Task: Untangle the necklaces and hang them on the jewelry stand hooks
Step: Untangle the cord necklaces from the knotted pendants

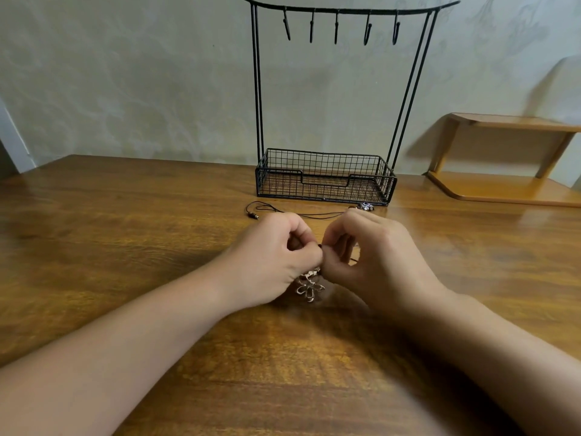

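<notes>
Beyond my hands point(320, 256), the wooden bench point(125, 234) carries the wire jewelry stand point(325, 180), a black cord necklace point(283, 212) before it, and a wooden shelf point(503, 187) far right.

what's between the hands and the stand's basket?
Head view: a thin black cord necklace lies on the table there, its clasp end to the left, a small pendant beside the wire basket.

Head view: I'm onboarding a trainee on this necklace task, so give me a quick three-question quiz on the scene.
1. True or false: a necklace already hangs on the jewelry stand hooks.
2. How many hooks hang from the top bar?
3. The flower pendant lies: A) in the basket, B) below the two hands, C) on the shelf.

Key: 1 false; 2 five; 3 B. The left hand and right hand both pinch its cord.
</notes>
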